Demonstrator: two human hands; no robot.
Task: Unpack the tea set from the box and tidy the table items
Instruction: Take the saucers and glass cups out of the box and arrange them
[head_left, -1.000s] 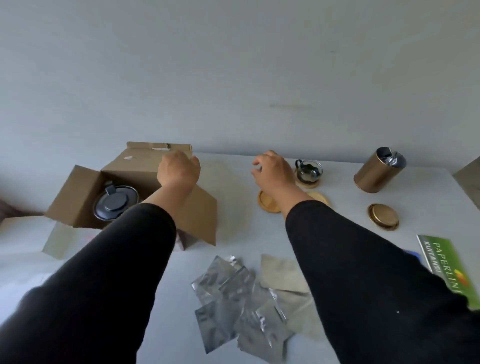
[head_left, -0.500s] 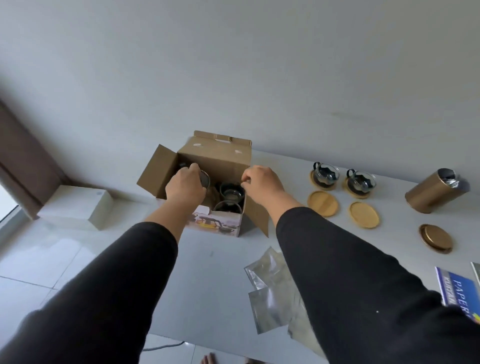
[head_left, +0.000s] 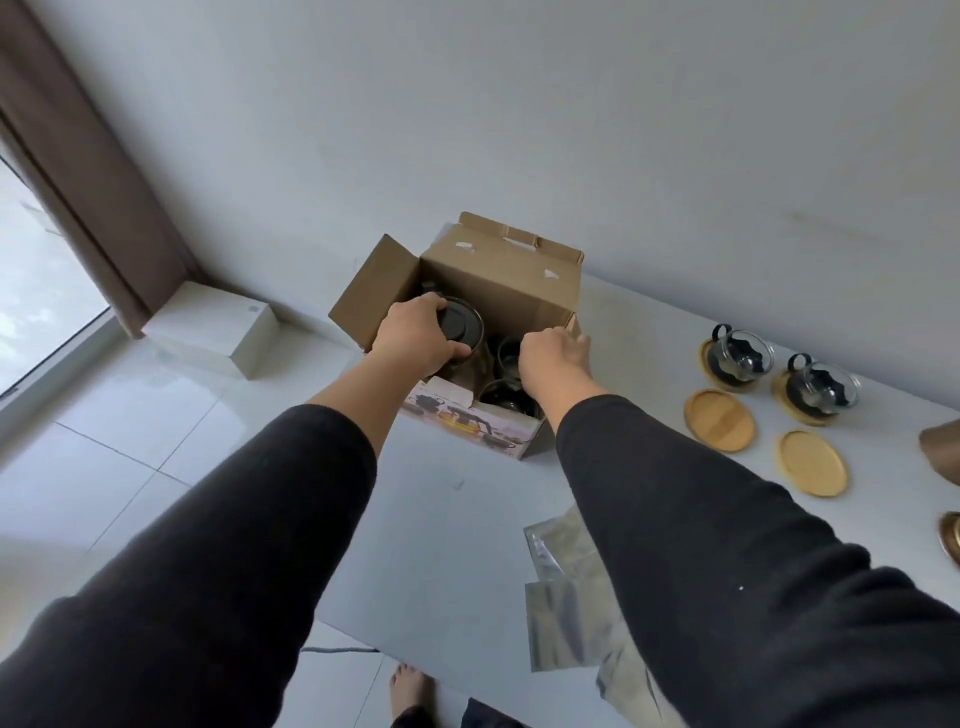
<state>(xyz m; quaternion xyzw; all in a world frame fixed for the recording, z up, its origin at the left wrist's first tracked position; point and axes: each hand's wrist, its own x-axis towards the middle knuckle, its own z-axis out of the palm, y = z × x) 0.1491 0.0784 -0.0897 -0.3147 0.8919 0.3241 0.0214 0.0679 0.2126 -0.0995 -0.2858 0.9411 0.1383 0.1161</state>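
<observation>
An open cardboard box (head_left: 498, 280) stands at the table's far left edge. My left hand (head_left: 415, 340) is inside it, closed around a glass teapot with a dark lid (head_left: 462, 325). My right hand (head_left: 553, 353) grips the box's right wall. Glass cups (head_left: 506, 358) show between my hands in the box. To the right, two glass cups with black handles, one nearer the box (head_left: 740, 358) and one further right (head_left: 821, 389), sit on wooden coasters. In front of them lie two bare wooden coasters, one on the left (head_left: 719, 420) and one on the right (head_left: 811, 462).
Silver foil pouches (head_left: 563, 618) lie near the table's front edge by my right sleeve. A gold tin (head_left: 943, 452) and its lid (head_left: 951, 535) are cut off at the right. On the floor at left sits a white box (head_left: 218, 332) beside a brown curtain (head_left: 78, 156).
My view swung left and down onto the box. My right hand left the coasters and took the box's wall; my left hand went from the flap into the box onto the teapot.
</observation>
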